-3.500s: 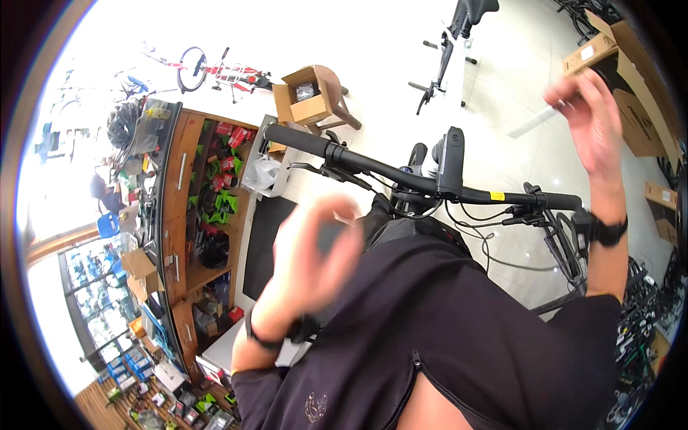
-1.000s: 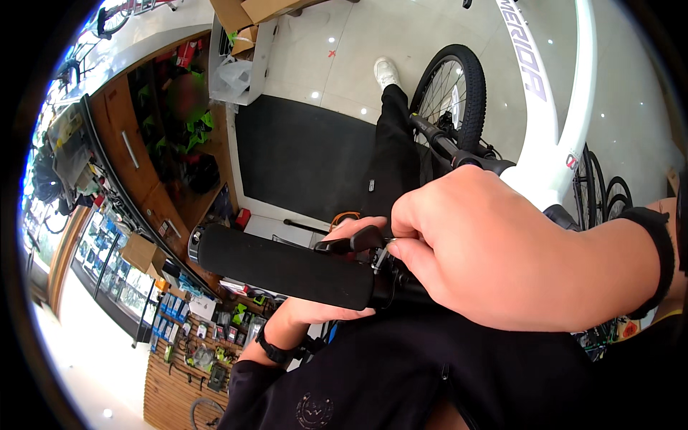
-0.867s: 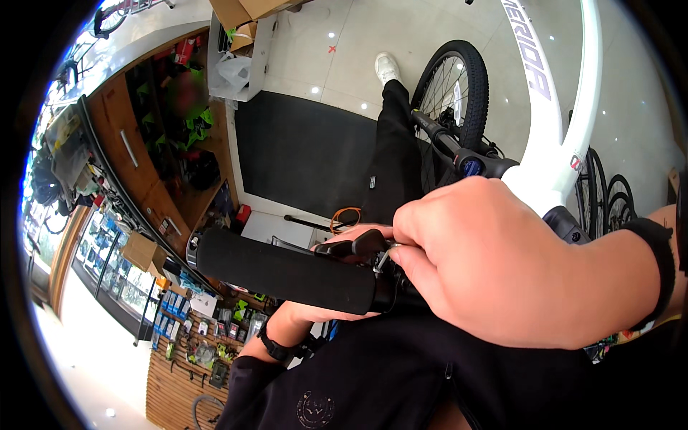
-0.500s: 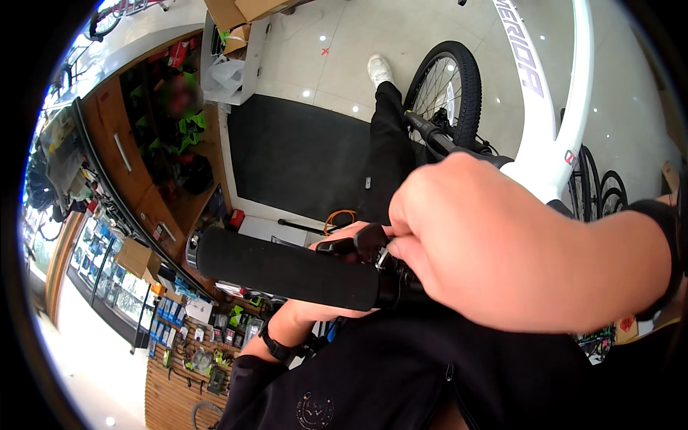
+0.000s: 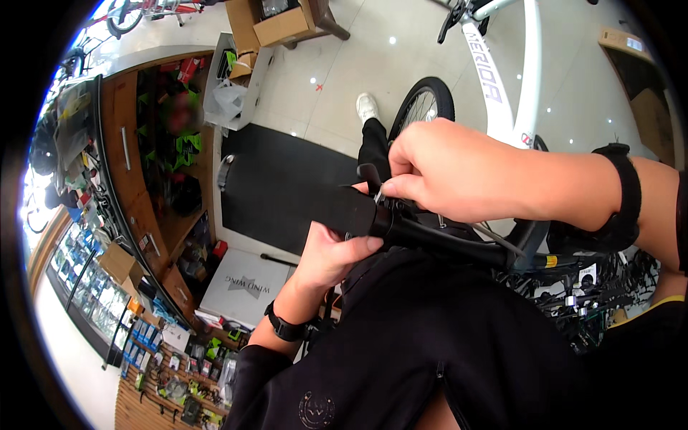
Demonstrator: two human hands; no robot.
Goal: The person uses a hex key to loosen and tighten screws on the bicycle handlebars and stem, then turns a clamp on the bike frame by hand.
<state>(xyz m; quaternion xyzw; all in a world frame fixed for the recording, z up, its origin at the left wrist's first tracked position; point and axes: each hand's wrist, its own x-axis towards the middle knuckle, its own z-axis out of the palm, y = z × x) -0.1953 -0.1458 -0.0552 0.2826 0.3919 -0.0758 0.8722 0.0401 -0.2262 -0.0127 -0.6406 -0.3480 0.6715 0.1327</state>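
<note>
Floor [image 5: 331,115] below handlebar [image 5: 451,245], plastic [image 5: 228,99] in box [image 5: 251,94]

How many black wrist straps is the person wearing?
2: left strap on the wrist of the left hand, which holds the handlebar grip; right strap on the wrist of the right hand. More may be hidden.

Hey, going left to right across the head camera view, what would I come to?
Wooden cabinet → handlebar grip's end cap → left wrist's black band → left hand → right hand → right wrist's black band.
</note>
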